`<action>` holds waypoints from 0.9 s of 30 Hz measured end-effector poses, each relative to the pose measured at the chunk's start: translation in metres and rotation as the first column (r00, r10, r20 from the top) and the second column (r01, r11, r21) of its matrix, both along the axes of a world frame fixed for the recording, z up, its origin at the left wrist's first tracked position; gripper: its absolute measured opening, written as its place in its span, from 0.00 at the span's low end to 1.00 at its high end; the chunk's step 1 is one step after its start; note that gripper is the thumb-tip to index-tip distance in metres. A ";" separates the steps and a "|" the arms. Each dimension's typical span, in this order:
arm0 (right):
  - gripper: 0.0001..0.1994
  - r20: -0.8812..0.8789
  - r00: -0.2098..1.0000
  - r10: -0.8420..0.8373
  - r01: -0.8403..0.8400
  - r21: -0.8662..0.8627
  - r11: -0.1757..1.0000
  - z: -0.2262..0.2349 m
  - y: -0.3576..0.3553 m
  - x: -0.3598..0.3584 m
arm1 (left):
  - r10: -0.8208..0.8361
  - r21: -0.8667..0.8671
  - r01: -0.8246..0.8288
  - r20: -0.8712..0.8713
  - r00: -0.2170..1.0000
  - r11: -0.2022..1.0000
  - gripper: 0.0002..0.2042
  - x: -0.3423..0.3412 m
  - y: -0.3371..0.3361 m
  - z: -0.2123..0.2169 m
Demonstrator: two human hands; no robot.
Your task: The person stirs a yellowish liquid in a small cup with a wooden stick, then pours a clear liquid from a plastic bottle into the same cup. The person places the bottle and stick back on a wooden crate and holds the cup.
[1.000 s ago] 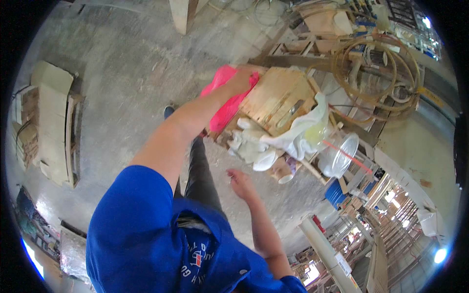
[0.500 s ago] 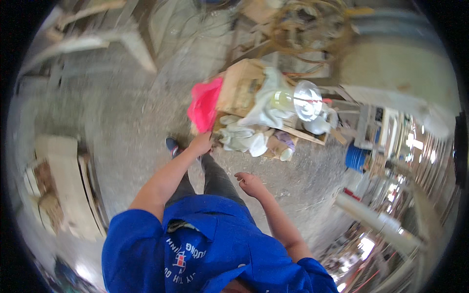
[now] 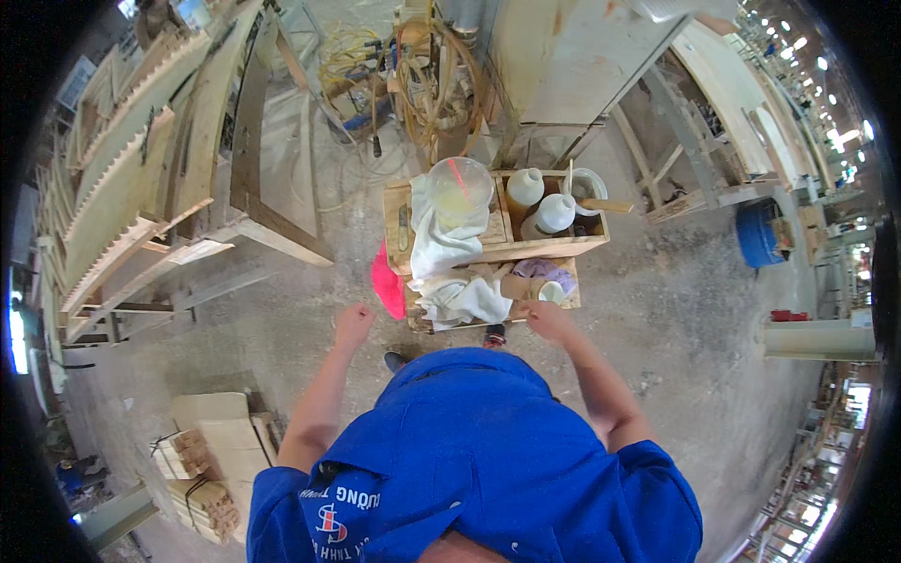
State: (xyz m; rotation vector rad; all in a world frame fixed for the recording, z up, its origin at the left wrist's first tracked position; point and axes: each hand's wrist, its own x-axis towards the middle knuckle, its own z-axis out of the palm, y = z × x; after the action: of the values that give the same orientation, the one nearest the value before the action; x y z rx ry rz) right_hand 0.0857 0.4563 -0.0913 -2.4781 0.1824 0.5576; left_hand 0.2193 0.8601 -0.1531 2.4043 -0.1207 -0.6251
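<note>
My left hand (image 3: 354, 324) hangs closed beside a bright pink cloth or bag (image 3: 387, 283), apart from it. My right hand (image 3: 547, 317), its fingers curled, is at the near edge of a low wooden stand (image 3: 572, 298), close to a small white cup (image 3: 551, 293) and a flat brown piece (image 3: 514, 286). Nothing shows in either hand. White rags (image 3: 465, 297) and a purple cloth (image 3: 544, 271) lie on the lower level. Above them, a white cloth (image 3: 441, 249) hangs under a clear plastic container (image 3: 460, 192) of yellowish liquid. White bottles (image 3: 556, 214) stand in a wooden compartment (image 3: 563, 248).
A wooden rack of long boards (image 3: 141, 202) stands at the left. Coiled hoses (image 3: 436, 80) and a pale metal cabinet (image 3: 572, 66) are beyond the stand. A blue drum (image 3: 758, 235) is at the right, with bundled wood (image 3: 202, 502) on the floor at lower left.
My view has turned, so the stand now lies straight ahead. My left hand has come away from the pink cloth or bag. My right hand has moved up to the stand's near edge.
</note>
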 end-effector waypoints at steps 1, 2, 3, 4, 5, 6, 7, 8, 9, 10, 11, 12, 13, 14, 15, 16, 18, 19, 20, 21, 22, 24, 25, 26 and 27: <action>0.16 -0.014 1.000 0.001 -0.001 -0.026 1.000 -0.004 -0.018 -0.001 | 0.007 0.020 -0.007 -0.002 1.000 1.000 0.14 -0.004 -0.013 0.007; 0.15 -0.039 0.999 -0.008 0.006 -0.057 0.998 -0.014 -0.037 -0.006 | 0.009 0.007 -0.009 -0.012 1.000 1.000 0.14 -0.010 -0.033 0.015; 0.15 -0.077 0.997 -0.023 0.016 -0.087 0.996 -0.026 -0.055 -0.014 | 0.005 -0.004 -0.005 -0.036 0.999 1.000 0.13 -0.019 -0.058 0.023; 0.15 -0.102 0.995 -0.011 0.002 -0.091 0.996 -0.037 -0.073 -0.019 | 0.003 -0.019 -0.005 -0.069 0.998 1.000 0.12 -0.028 -0.078 0.029; 0.14 -0.131 0.991 0.016 -0.028 -0.089 0.996 -0.046 -0.088 -0.019 | -0.003 -0.116 -0.005 -0.066 0.998 0.993 0.11 -0.035 -0.090 0.030; 0.13 -0.243 0.970 0.005 -0.021 -0.067 0.998 -0.049 -0.096 -0.012 | 0.004 -0.204 -0.019 -0.070 0.998 0.979 0.10 -0.046 -0.100 0.025; 0.11 -0.178 0.984 0.004 -0.013 -0.052 0.999 -0.056 -0.109 -0.012 | 0.006 -0.303 -0.025 -0.063 0.998 0.953 0.10 -0.051 -0.114 0.025; 0.10 -0.115 0.993 -0.031 0.022 -0.072 0.997 -0.061 -0.118 -0.019 | -0.021 -0.270 0.009 -0.042 0.999 0.963 0.09 -0.064 -0.126 0.027; 0.09 -0.052 0.997 -0.065 0.060 -0.092 0.994 -0.065 -0.126 -0.027 | -0.051 -0.239 0.043 -0.024 0.998 0.970 0.09 -0.078 -0.139 0.027; 0.08 0.015 0.995 -0.103 0.104 -0.106 0.989 -0.072 -0.131 -0.031 | -0.086 -0.204 0.083 -0.002 0.996 0.975 0.08 -0.085 -0.152 0.035; 0.07 0.065 0.989 -0.135 0.137 -0.040 0.990 -0.068 -0.129 -0.029 | -0.064 -0.142 0.046 -0.128 0.990 0.989 0.09 -0.094 -0.154 0.042; 0.07 0.069 0.986 -0.153 0.153 0.004 0.988 -0.065 -0.125 -0.026 | -0.015 -0.110 0.003 -0.106 0.994 0.994 0.10 -0.096 -0.155 0.045; 0.07 0.085 0.982 -0.170 0.166 0.053 0.985 -0.062 -0.121 -0.021 | 0.036 -0.078 -0.042 -0.068 0.997 0.996 0.11 -0.097 -0.148 0.042; 0.07 0.092 0.977 -0.192 0.184 0.085 0.979 -0.061 -0.120 -0.018 | 0.078 -0.062 -0.081 -0.038 0.996 0.995 0.12 -0.096 -0.148 0.044; 0.07 0.103 0.980 -0.171 0.160 0.110 0.981 -0.061 -0.118 -0.014 | 0.184 0.094 -0.181 -0.019 0.983 0.979 0.15 -0.080 -0.145 0.043; 0.07 0.109 0.982 -0.152 0.138 0.128 0.982 -0.061 -0.117 -0.012 | 0.251 0.057 -0.255 0.079 0.965 0.965 0.15 -0.060 -0.147 0.048; 0.07 0.129 0.985 -0.116 0.093 0.174 0.980 -0.057 -0.113 -0.004 | 0.332 -0.020 -0.340 0.276 0.902 0.940 0.15 -0.014 -0.152 0.058; 0.07 0.137 0.985 -0.103 0.075 0.199 0.977 -0.053 -0.111 0.002 | 0.343 -0.053 -0.348 0.369 0.864 0.936 0.15 0.008 -0.154 0.060; 0.07 0.142 0.986 -0.086 0.053 0.221 0.974 -0.049 -0.108 0.006 | 0.343 -0.034 -0.361 0.406 0.847 0.932 0.15 0.027 -0.153 0.060; 0.07 0.160 0.980 -0.117 0.073 0.258 0.963 -0.045 -0.108 0.008 | 0.346 -0.021 -0.375 0.434 0.832 0.927 0.15 0.042 -0.153 0.056; 0.06 0.172 0.974 -0.149 0.094 0.289 0.953 -0.041 -0.108 0.009 | 0.316 0.083 -0.386 0.430 0.846 0.919 0.16 0.054 -0.153 0.051; 0.06 0.180 0.957 -0.229 0.166 0.311 0.936 -0.038 -0.114 -0.001 | 0.282 0.207 -0.369 0.357 0.891 0.906 0.17 0.070 -0.163 0.040; 0.07 0.182 0.944 -0.276 0.212 0.307 0.928 -0.037 -0.120 -0.009 | 0.278 0.228 -0.350 0.296 0.914 0.909 0.17 0.075 -0.168 0.036; 0.07 0.193 0.929 -0.315 0.245 0.316 0.917 -0.037 -0.122 -0.013 | 0.278 0.253 -0.339 0.248 0.928 0.906 0.18 0.082 -0.167 0.035; 0.08 0.157 0.928 -0.337 0.276 0.314 0.908 -0.035 -0.125 -0.019 | 0.287 0.240 -0.329 0.194 0.938 0.914 0.18 0.088 -0.166 0.035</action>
State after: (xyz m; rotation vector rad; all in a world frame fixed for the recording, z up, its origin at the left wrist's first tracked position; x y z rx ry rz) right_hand 0.0667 0.3311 -0.1258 -2.1476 0.3752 0.1715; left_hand 0.3072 0.6941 -0.1183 2.6554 0.2954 -0.3223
